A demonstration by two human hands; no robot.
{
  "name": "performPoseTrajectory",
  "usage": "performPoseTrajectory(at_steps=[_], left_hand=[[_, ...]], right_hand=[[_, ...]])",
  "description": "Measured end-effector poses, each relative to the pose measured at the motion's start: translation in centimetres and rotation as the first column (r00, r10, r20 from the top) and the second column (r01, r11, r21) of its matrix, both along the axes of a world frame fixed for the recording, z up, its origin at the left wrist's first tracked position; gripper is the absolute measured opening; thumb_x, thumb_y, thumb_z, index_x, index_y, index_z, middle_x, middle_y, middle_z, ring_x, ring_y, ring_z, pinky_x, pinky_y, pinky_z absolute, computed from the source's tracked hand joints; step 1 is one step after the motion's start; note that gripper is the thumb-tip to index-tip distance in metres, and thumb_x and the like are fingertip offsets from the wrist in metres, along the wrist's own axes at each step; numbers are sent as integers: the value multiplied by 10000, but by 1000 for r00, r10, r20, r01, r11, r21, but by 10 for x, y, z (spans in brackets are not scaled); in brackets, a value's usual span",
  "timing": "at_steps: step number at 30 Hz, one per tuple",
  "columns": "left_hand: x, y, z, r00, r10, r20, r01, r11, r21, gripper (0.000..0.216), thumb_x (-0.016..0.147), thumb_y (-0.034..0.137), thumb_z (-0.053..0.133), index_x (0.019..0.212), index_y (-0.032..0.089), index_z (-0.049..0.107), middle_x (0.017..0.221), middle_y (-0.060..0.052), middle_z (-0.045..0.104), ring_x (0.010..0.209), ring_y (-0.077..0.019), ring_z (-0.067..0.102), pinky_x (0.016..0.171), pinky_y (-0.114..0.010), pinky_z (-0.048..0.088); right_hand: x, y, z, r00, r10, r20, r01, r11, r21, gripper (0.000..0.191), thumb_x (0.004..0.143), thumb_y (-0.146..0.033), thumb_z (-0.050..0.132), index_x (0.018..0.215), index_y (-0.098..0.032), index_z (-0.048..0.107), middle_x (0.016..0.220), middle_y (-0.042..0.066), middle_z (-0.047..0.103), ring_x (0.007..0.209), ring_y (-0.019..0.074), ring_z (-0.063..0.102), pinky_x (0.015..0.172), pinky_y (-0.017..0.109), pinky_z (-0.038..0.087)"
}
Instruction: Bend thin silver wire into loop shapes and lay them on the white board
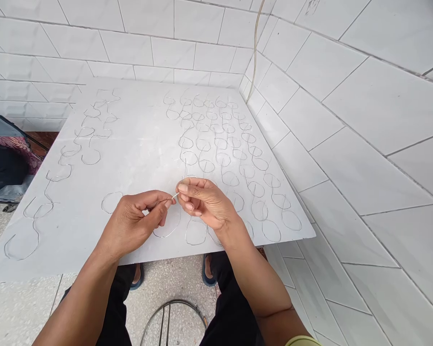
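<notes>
Between my two hands runs a thin silvery wire [175, 195], pinched from both sides close to the table's front edge. My left hand [135, 218] grips it with thumb and forefinger. The fingers of my right hand [205, 199] are closed on it just to the right, palm turned partly up. Below the hands a curved loop of wire [166, 236] shows; whether it belongs to the held piece I cannot tell. A round wire loop [111, 203] lies left of my left hand.
On the white table [137, 129], rows of looped wires [223, 158] cover the right side. Open, hook-like wires [59, 173] lie at left. Tiled walls [332, 120] border the back and right. A ring-framed stool [173, 307] stands below; a dark bag [7, 163] sits at left.
</notes>
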State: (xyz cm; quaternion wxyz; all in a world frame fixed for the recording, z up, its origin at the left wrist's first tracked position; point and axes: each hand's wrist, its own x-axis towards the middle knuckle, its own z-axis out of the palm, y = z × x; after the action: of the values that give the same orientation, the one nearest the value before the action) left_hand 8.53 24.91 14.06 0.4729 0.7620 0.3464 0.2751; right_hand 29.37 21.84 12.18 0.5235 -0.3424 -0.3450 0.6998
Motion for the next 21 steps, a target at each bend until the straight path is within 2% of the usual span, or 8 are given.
performPoseTrajectory(at_steps=[3, 6, 9, 11, 13, 16, 19, 21], left_hand=[[0, -2, 2, 999, 2, -32, -2, 1000, 5, 218, 1022, 301, 573, 906, 215, 736, 598, 49, 586, 555, -92, 483, 574, -234, 407], [1, -4, 4, 1000, 2, -12, -3, 998, -62, 221, 1021, 311, 563, 917, 208, 728, 568, 53, 551, 524, -92, 437, 535, -236, 373], [2, -7, 5, 1000, 12, 2, -12, 991, -131, 231, 1020, 350, 572, 919, 205, 721, 556, 50, 543, 508, -95, 418, 507, -238, 349], [3, -9, 6, 999, 32, -6, -33, 992, -126, 240, 1019, 368, 569, 921, 209, 720, 553, 49, 540, 504, -101, 417, 503, -243, 344], [3, -13, 6, 996, 77, -42, -79, 995, -58, 237, 1014, 365, 568, 911, 216, 719, 556, 50, 531, 501, -105, 410, 501, -247, 338], [5, -20, 5, 972, 181, -150, -153, 972, 176, 207, 996, 319, 571, 887, 223, 718, 565, 57, 502, 508, -105, 400, 520, -248, 342], [7, -24, 2, 924, 308, -229, -187, 883, 431, 189, 983, 259, 548, 915, 222, 721, 557, 63, 463, 495, -102, 399, 537, -253, 335], [8, -25, -1, 890, 390, -237, -220, 821, 527, 192, 979, 235, 534, 928, 213, 717, 554, 63, 468, 487, -101, 416, 540, -255, 330]], right_hand=[[-4, 0, 0, 998, -61, 30, 62, 998, -2, 276, 795, -393, 870, 793, -175, 700, 676, -31, 599, 544, 69, 503, 420, 197, 253], [-11, -1, -1, 985, -159, 70, 159, 987, 16, 261, 773, -387, 884, 786, -183, 722, 641, -29, 621, 525, 74, 510, 428, 209, 272], [-17, -2, -5, 952, -286, 114, 273, 955, 114, 229, 796, -381, 870, 776, -198, 735, 662, -16, 656, 553, 88, 538, 446, 224, 309], [-21, -4, -7, 920, -361, 154, 328, 922, 204, 208, 820, -381, 853, 786, -208, 743, 730, 0, 692, 602, 104, 576, 465, 236, 351], [-22, -6, -7, 883, -418, 212, 353, 891, 287, 183, 847, -382, 834, 814, -218, 761, 780, 9, 710, 648, 119, 604, 509, 251, 419], [-22, -7, -5, 833, -456, 315, 341, 870, 358, 168, 893, -386, 792, 853, -222, 786, 803, 14, 714, 696, 130, 631, 596, 269, 496], [-19, -6, -2, 861, -370, 349, 267, 913, 309, 235, 939, -443, 731, 963, -218, 794, 881, 37, 735, 709, 136, 654, 522, 248, 450], [-17, -4, -1, 902, -288, 323, 212, 944, 252, 328, 966, -509, 680, 1048, -210, 787, 931, 56, 738, 731, 146, 674, 477, 235, 406]])
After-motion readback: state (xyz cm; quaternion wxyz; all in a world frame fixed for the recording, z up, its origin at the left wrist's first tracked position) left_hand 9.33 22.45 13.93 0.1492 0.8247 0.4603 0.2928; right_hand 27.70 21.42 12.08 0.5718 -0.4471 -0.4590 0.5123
